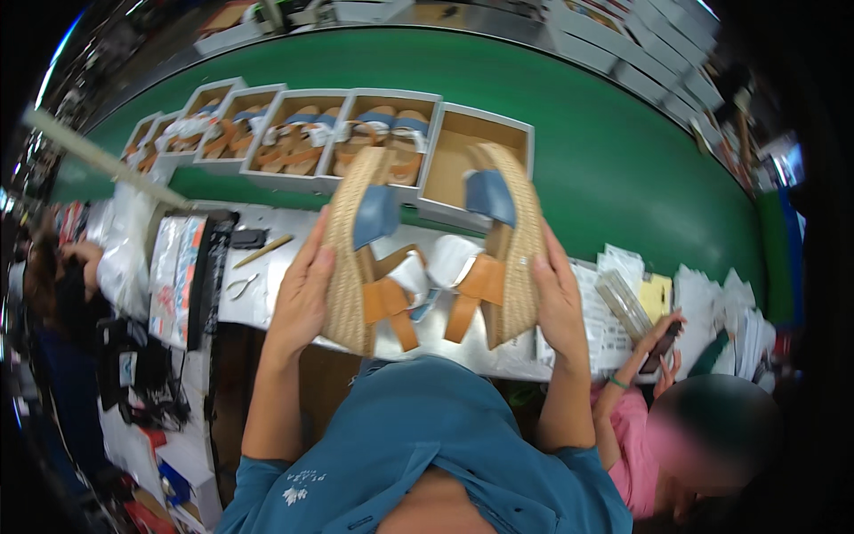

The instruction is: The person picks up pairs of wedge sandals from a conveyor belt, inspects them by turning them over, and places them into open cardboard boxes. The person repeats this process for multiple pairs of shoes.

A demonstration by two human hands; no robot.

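A pair of wedge sandals with woven rope soles, blue toe straps and tan ankle straps is held upright in front of me. My left hand [303,287] grips the left wedge sandal [348,258] by its outer sole. Around the outer sole of the right wedge sandal [519,258] my right hand [559,289] is closed. White padding shows near the ankle straps of both. Beyond them, on the green conveyor belt, an open shoe box [476,129] shows its bare brown inside; the right sandal's toe overlaps it.
Several boxes of similar sandals [298,142] line the green belt [614,169] to the left. Pliers [241,285] and a yellowish stick [263,251] lie on the metal table. At right, a person in pink [627,436] holds a dark phone-like object [661,347] near papers and plastic bags.
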